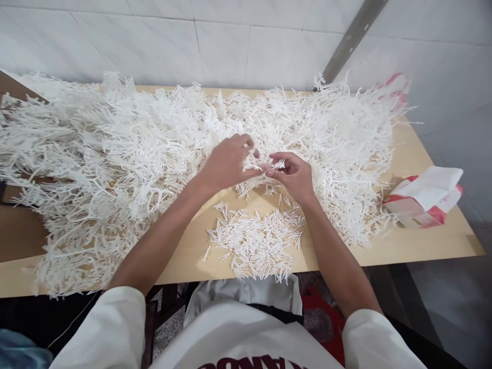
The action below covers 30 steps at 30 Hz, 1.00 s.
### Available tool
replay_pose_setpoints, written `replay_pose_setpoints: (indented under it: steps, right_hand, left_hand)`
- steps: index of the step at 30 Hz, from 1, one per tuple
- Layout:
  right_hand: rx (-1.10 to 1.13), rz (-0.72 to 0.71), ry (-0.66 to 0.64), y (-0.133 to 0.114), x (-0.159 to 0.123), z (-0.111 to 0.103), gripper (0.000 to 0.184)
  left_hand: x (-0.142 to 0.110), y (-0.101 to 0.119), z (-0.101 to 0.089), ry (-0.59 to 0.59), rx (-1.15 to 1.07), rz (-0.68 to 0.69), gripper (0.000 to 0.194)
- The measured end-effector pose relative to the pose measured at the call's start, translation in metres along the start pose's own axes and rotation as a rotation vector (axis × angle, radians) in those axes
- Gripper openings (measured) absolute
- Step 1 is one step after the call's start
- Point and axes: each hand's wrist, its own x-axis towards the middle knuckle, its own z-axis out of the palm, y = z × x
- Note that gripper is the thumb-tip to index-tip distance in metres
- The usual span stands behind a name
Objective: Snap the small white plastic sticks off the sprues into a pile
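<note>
My left hand [227, 163] and my right hand [292, 174] meet above the middle of a wooden table [403, 246]. Both are closed in a pinch on one small white plastic branched piece [265, 165], held between them. Behind and around them spreads a big heap of white plastic branched strips [115, 154]. Directly below my hands, near the front edge, lies a smaller pile of short white plastic sticks [257, 241].
A red and white bag [425, 197] lies at the table's right end, and another [395, 87] shows behind the heap. White tiled wall stands at the back. A grey bar [353, 36] leans in the corner. A grey bag [246, 292] hangs below the front edge.
</note>
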Motion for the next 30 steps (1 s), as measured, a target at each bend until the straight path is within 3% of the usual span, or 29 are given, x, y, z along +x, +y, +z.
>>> replay_pose_setpoints:
  steps: [2, 5, 9, 13, 18, 22, 30]
  right_hand:
    - [-0.024, 0.008, 0.062, 0.001, -0.002, 0.005, 0.031]
    - [0.004, -0.008, 0.078, 0.000, -0.003, 0.006, 0.028]
    - [-0.064, -0.076, 0.062, -0.004, -0.001, 0.002, 0.025]
    - [-0.301, -0.211, 0.125, -0.004, -0.001, 0.001, 0.018]
    - [-0.217, -0.126, 0.142, 0.000, -0.003, 0.006, 0.021]
    - [-0.112, -0.035, 0.109, 0.000, -0.004, 0.010, 0.023]
    - [-0.085, -0.043, 0.130, -0.001, -0.003, 0.013, 0.020]
  left_hand:
    - [0.000, 0.011, 0.012, -0.094, 0.042, 0.041, 0.047]
    - [-0.001, 0.013, 0.028, -0.166, -0.030, -0.118, 0.048]
    - [-0.001, -0.002, 0.038, -0.172, -0.082, -0.124, 0.024]
    - [-0.001, -0.010, 0.039, -0.130, -0.004, -0.139, 0.024]
    - [-0.002, -0.001, 0.038, -0.254, -0.423, -0.138, 0.045]
    - [-0.003, 0.001, 0.047, -0.071, -0.582, -0.217, 0.036]
    - [-0.005, -0.003, 0.056, 0.058, -0.560, -0.205, 0.037]
